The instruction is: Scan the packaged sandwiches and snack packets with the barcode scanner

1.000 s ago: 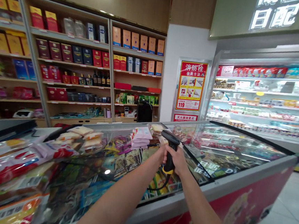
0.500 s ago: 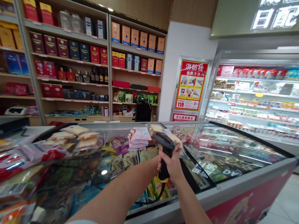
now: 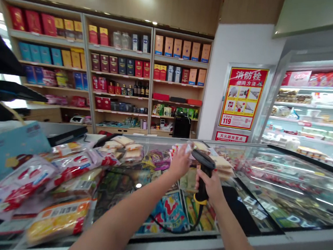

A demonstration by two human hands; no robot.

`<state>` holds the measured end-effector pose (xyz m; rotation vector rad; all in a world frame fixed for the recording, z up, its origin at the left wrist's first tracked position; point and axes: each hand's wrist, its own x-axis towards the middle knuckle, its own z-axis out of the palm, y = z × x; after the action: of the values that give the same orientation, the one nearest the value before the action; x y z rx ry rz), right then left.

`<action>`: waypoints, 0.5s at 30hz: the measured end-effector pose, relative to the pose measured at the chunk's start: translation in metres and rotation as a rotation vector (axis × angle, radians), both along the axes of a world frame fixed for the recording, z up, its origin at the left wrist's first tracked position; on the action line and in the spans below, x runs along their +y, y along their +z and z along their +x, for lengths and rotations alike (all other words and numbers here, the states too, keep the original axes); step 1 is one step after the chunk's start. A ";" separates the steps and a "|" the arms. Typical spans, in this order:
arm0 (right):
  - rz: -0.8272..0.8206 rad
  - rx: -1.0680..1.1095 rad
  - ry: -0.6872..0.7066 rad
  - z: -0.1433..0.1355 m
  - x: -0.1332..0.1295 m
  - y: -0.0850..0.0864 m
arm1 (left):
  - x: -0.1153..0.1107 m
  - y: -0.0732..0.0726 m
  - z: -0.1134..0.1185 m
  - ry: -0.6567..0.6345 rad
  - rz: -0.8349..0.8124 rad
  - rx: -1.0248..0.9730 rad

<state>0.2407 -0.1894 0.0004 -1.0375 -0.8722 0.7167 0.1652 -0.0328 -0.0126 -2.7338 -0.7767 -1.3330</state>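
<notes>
My right hand (image 3: 210, 183) is wrapped round the handle of a black barcode scanner (image 3: 203, 159) with a yellow band and a dangling cable. To its left, my left hand (image 3: 180, 161) reaches over a small stack of pink-and-white packets (image 3: 176, 149); its fingers are spread, and the blur leaves contact with the packets unclear. Packs of sliced bread (image 3: 223, 164) lie just behind and right of the scanner. More bread packs (image 3: 133, 152) and purple snack packets (image 3: 160, 159) are on the left side of the glass.
A glass-topped freezer (image 3: 185, 243) spans the front. Bagged bread (image 3: 59, 216) and a blue patterned bag (image 3: 9, 154) sit at the left. Behind stand shelves of boxes (image 3: 118, 76), a red fire-hydrant notice (image 3: 243, 98) and a refrigerated display (image 3: 315, 122).
My left hand has come away from the scanner and moved left to the pink-and-white packets. The view has turned left, bringing in the blue bag.
</notes>
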 end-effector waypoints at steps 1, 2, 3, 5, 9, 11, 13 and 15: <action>0.004 0.004 0.016 -0.009 0.006 0.002 | 0.011 0.003 -0.025 0.112 -0.090 -0.071; 0.000 0.005 0.032 -0.018 0.014 0.004 | 0.023 0.005 -0.052 0.228 -0.179 -0.160; -0.009 0.006 0.049 -0.028 0.021 0.006 | 0.036 0.008 -0.078 0.338 -0.265 -0.258; -0.032 0.009 0.089 -0.049 0.039 0.010 | 0.061 0.014 -0.126 0.525 -0.385 -0.429; -0.028 -0.005 0.176 -0.081 0.078 0.015 | 0.108 0.023 -0.184 0.757 -0.646 -0.607; -0.025 -0.022 0.192 -0.088 0.095 0.011 | 0.131 0.025 -0.198 0.801 -0.763 -0.618; -0.033 -0.033 0.176 -0.091 0.106 0.004 | 0.153 0.026 -0.205 0.786 -0.841 -0.575; -0.052 -0.037 0.151 -0.090 0.113 -0.007 | 0.171 0.024 -0.210 0.728 -0.869 -0.533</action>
<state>0.1503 -0.0765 -0.0069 -1.0418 -0.9758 0.8528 -0.0448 0.1379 0.0117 -1.9769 -2.5680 -1.7625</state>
